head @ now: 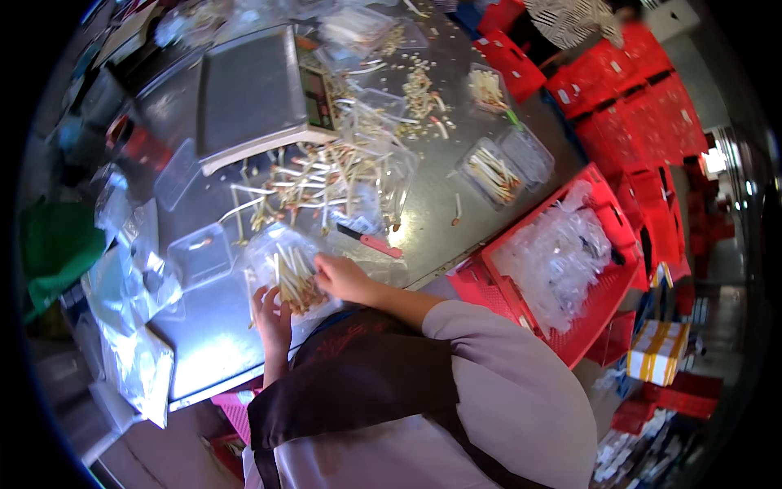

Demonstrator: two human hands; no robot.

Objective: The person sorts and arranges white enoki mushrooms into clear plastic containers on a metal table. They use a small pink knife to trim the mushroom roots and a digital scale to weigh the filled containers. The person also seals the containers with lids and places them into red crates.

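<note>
Close before me on the metal table lies a clear plastic box (287,235) filled with white stalks with brown ends (296,275). At the near left of these stalks is my left hand (273,315), its fingers bent and apart. My right hand (344,278) is curled at the right side of the same stalks; what its fingertips pinch is hidden. Just beyond it rests a knife with a red handle (382,246) and a dark blade. A loose heap of similar stalks (305,183) spreads between the box and a weighing scale (250,91).
Two filled boxes (490,173) (487,88) stand at the right. Cut bits (418,91) lie scattered beyond the heap. A red crate (623,244) with plastic bags (550,257) adjoins the table's right edge. Plastic film (137,367) lies left, near a clear tray (201,257).
</note>
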